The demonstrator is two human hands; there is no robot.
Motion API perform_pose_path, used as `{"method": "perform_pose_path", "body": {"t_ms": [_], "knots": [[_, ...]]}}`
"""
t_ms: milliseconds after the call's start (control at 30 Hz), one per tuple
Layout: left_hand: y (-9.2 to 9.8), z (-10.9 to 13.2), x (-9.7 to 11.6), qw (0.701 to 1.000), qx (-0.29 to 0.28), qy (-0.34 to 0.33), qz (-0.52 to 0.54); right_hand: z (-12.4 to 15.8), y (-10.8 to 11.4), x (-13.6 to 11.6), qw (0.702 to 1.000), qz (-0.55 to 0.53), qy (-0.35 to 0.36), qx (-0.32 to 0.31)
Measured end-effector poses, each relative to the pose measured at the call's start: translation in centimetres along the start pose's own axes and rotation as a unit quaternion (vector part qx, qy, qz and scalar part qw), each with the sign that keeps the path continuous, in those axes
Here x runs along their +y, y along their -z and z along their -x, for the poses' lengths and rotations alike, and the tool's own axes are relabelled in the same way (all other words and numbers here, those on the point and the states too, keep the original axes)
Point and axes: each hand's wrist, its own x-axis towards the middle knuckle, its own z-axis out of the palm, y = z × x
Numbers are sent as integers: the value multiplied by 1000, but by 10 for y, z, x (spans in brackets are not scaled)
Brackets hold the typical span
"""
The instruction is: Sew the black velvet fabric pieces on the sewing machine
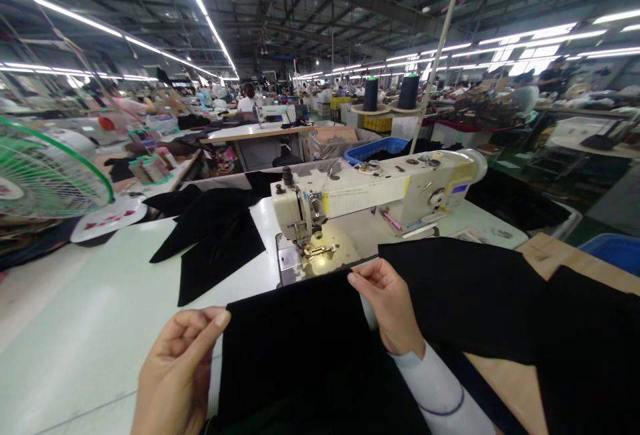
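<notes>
A black fabric piece (295,355) hangs stretched between my two hands, its top edge nearly straight. My left hand (180,361) pinches the top left corner between thumb and fingers. At the top right corner, my right hand (390,301) pinches the cloth in the same way. Just beyond the cloth stands a white sewing machine (360,195), its lamp lighting the needle plate (320,258). The fabric's lower part runs out of view at the bottom.
Black cloth pieces (215,235) lie left of the machine, and another black piece (465,288) lies on the right. A green-rimmed fan (50,175) stands at left. Two dark thread cones (371,95) sit on a stand behind. A blue basket (375,149) is beyond the machine.
</notes>
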Motion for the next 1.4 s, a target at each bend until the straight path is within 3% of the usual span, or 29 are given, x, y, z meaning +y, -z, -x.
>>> {"method": "perform_pose_path", "body": {"t_ms": [133, 233, 300, 400, 500, 600, 700, 833, 967, 1100, 1233, 1400], "knots": [[5, -2, 7, 999, -19, -23, -23, -3, 3, -2, 998, 44, 11, -39], [3, -12, 31, 994, -49, -66, -79, 5, 7, -4, 986, 122, 41, -102], [-5, -26, 52, 979, -95, -105, -145, 17, 8, -1, 971, 176, 59, -150], [-29, -57, 69, 932, -217, -138, -257, 40, 7, 11, 953, 203, 44, -222], [-56, -94, 50, 861, -330, -140, -361, 60, 4, 31, 951, 177, 20, -252], [-78, -119, 4, 802, -372, -142, -446, 69, 4, 52, 953, 179, 25, -242], [-87, -123, -38, 800, -375, -143, -447, 68, 9, 65, 939, 233, 94, -237], [-82, -113, -66, 824, -342, -181, -414, 61, 23, 73, 882, 303, 254, -256], [-75, -107, -74, 836, -318, -221, -390, 54, 32, 71, 812, 360, 360, -287], [-77, -112, -75, 825, -333, -230, -394, 49, 29, 66, 774, 388, 417, -276], [-90, -124, -76, 822, -296, -204, -442, 43, 19, 66, 759, 417, 435, -246], [-103, -137, -78, 811, -278, -181, -483, 35, 11, 70, 764, 406, 447, -227]]}}
